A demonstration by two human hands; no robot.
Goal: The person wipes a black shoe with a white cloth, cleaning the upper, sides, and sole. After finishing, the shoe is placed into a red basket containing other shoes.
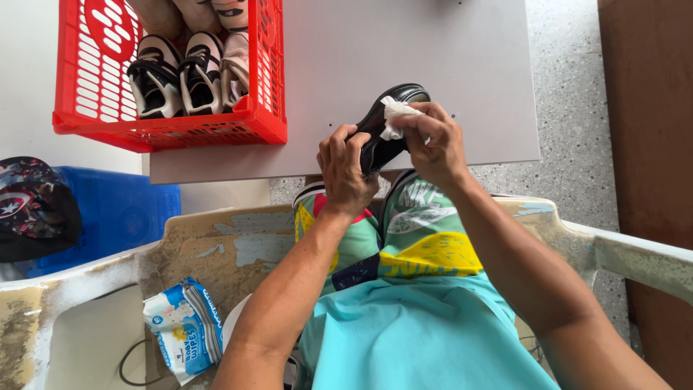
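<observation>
Black and glossy, the small shoe (pixel 386 126) sits in our grip over the near edge of the grey table (pixel 469 87) — our left hand (pixel 345 170) wraps its heel end while our right hand (pixel 433 141) pinches a crumpled white wipe (pixel 395 115) against its upper. Farther left, a red crate (pixel 170 126) holds more shoes (pixel 184 76), and a blue-and-white wipes pack (pixel 184 328) lies on the worn plastic chair (pixel 216 249) beside our lap.

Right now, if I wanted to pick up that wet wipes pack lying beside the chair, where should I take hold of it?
Probably across the short width of the wipes pack, from above: it lies flat, soft and long, with both long edges free.
</observation>
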